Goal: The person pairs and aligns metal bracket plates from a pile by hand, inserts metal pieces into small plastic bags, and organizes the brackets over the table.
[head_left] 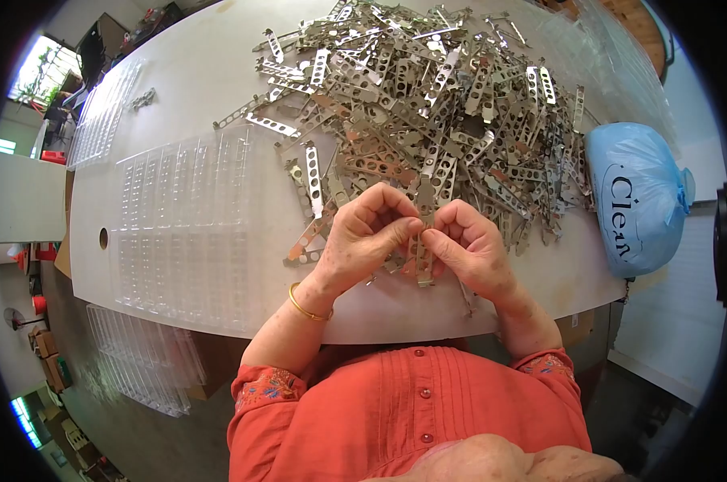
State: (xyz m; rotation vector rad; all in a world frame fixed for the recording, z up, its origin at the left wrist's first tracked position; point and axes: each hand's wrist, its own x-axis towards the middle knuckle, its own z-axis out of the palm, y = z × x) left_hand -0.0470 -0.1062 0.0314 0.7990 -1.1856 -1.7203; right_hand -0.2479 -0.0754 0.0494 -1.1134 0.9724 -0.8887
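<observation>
Your held strip (423, 267): smooth bare metal, satiny sheen. Strips (395, 92) heaped before you: shiny metal, mirror-bright in places. Your tabletop (195, 104): smooth, low sheen. Trays (179, 221): clear moulded plastic, glossy, ridged. Bag (636, 197): thin plastic film, crinkled, glossy. Your shirt (355, 410): matt cloth, pleated front, embroidered sleeves (268, 387). Your bracelet (302, 311): polished, gold-toned metal.

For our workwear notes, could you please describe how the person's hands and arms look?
The left hand and right hand are ungloved. The orange-red sleeves look roughly elbow-length, with multicoloured embroidery, including blue, near their ends. A thin gold-coloured bangle circles the left wrist.
</observation>
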